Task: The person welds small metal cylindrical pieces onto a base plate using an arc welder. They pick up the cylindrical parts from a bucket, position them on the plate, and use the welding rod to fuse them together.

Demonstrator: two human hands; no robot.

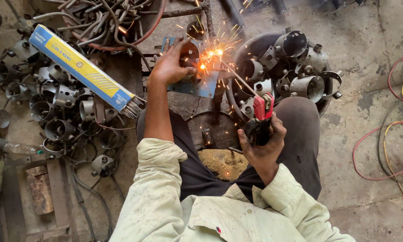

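My left hand [171, 62] presses down on a round metal ring part [189, 54] that rests on a blue metal plate [200, 86]. In my right hand [263, 142] is a red electrode holder [262, 107], gripped tight. Its thin welding rod [237, 77] slants up and left to the part. Bright orange sparks [210, 54] fly from the rod's tip, just right of my left fingers.
A round pan [327, 104] at the right holds several grey metal ring parts [306, 85]. More such parts [58, 103] lie heaped at the left under a blue and yellow box of welding rods [80, 67]. Bent rods [103, 20] lie at the top, coloured cables [389, 148] at the right.
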